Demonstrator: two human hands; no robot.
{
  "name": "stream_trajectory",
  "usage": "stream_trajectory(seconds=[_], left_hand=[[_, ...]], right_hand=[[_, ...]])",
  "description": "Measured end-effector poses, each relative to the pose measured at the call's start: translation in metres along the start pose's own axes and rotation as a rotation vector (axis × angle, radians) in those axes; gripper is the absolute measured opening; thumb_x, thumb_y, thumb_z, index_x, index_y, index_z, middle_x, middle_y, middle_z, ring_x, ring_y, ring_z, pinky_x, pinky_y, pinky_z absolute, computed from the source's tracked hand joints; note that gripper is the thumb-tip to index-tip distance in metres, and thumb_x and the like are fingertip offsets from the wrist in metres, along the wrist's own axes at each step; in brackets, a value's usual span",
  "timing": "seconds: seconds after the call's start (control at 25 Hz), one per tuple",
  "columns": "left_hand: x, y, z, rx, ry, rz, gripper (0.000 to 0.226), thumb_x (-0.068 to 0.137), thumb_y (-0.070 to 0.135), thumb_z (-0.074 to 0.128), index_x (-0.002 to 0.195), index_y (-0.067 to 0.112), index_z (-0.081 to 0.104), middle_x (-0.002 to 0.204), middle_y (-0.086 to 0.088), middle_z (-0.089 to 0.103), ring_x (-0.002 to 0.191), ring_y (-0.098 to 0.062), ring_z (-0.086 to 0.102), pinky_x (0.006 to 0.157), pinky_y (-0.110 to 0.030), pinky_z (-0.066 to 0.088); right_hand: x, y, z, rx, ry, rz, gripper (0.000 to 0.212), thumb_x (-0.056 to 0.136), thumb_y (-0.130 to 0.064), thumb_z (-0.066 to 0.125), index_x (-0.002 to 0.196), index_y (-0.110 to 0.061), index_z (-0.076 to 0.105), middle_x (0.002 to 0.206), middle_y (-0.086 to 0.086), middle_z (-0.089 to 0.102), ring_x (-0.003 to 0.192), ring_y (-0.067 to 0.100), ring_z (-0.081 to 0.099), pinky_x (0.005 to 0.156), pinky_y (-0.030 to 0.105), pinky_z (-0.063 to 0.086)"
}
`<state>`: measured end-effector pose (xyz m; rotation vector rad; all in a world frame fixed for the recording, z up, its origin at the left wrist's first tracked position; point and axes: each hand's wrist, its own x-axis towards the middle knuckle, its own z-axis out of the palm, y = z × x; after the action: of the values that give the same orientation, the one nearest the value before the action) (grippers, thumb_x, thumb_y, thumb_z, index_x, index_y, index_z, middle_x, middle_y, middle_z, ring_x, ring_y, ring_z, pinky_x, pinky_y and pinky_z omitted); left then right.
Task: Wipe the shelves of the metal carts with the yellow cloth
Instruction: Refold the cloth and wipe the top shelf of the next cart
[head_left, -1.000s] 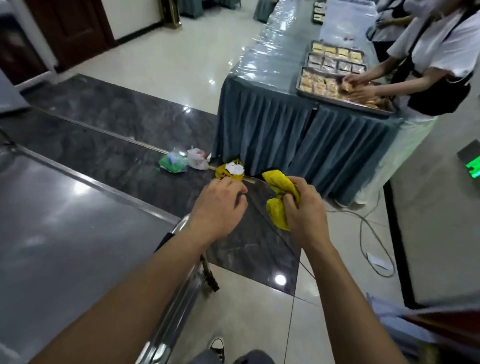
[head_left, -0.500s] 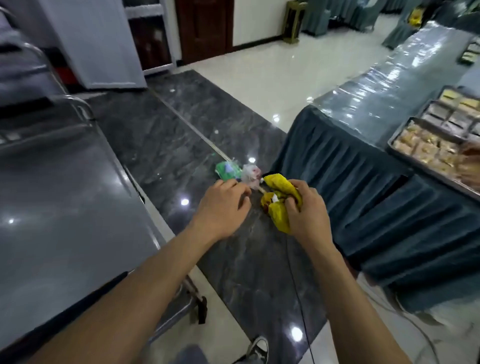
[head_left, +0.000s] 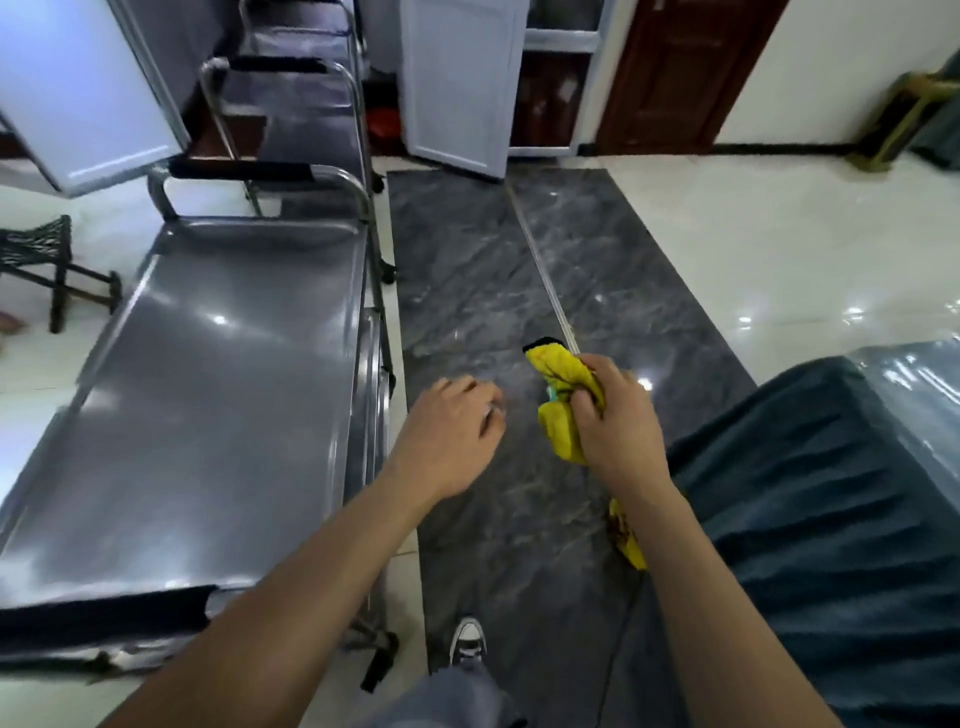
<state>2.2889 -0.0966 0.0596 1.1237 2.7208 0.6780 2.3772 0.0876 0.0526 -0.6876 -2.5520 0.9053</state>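
Right hand (head_left: 618, 431): grip closed around the yellow cloth (head_left: 561, 410), which is bunched into a wad. One end sticks up past my thumb, the other hangs below my fist. Judgement: bunched like this it is compact to carry but poor for wiping; it wants opening out to a flat pad first.

Left hand (head_left: 449, 441): holds nothing, fingers loosely curled, palm down, hanging over the dark marble floor strip (head_left: 467, 291) just beside the cart's edge. Its fingertips are blurred, so I cannot tell their exact pose.

Nearest metal cart (head_left: 208, 374): top shelf to my left, bare steel with light glare, black-padded handle (head_left: 239, 170) at the far end. A second cart (head_left: 291, 109) stands behind it. The cloth is held apart from both, over the floor, not touching any shelf.

To my right, a worktop draped in blue-grey skirting (head_left: 831, 493). A yellow scrap (head_left: 626, 535) lies at its base; what it is, unclear.

Status, by judgement: no wiping under way. The cloth must cross left to the near shelf.
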Motion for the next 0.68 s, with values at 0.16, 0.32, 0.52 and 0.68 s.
stream_trajectory(seconds=[0.16,0.32,0.52,0.68], left_hand=[[0.062,-0.007,0.002,-0.057,0.055,-0.068,0.028,0.103,0.030,0.045,0.121,0.019,0.064,0.122,0.000,0.062,0.111,-0.023,0.054,0.096,-0.041,0.045],[0.110,-0.023,0.001,-0.067,0.075,-0.181,0.028,0.103,0.027,0.046,0.123,0.017,0.063,0.121,-0.005,0.063,0.113,-0.027,0.053,0.097,-0.042,0.042],[0.164,-0.053,0.015,-0.066,0.114,-0.358,0.030,0.103,0.029,0.044,0.124,0.018,0.062,0.123,-0.005,0.061,0.115,-0.024,0.052,0.102,-0.041,0.042],[0.213,-0.071,0.033,-0.061,0.188,-0.530,0.028,0.103,0.032,0.044,0.124,0.020,0.060,0.125,-0.002,0.060,0.115,-0.021,0.051,0.102,-0.039,0.043]], right_hand=[[0.073,0.006,0.006,-0.057,-0.072,-0.071,0.035,0.094,-0.023,0.055,0.126,-0.034,0.058,0.110,0.000,0.061,0.104,0.025,0.055,0.091,0.043,0.048],[0.146,0.008,0.024,-0.047,-0.159,-0.136,0.035,0.093,-0.022,0.054,0.126,-0.032,0.060,0.111,0.003,0.063,0.105,0.026,0.056,0.090,0.043,0.049],[0.235,0.012,0.067,-0.036,-0.317,-0.268,0.033,0.095,-0.022,0.054,0.128,-0.029,0.058,0.109,0.004,0.062,0.103,0.029,0.056,0.089,0.046,0.049],[0.313,0.023,0.106,0.009,-0.484,-0.405,0.033,0.097,-0.020,0.054,0.130,-0.027,0.058,0.114,0.004,0.063,0.105,0.027,0.057,0.090,0.047,0.049]])
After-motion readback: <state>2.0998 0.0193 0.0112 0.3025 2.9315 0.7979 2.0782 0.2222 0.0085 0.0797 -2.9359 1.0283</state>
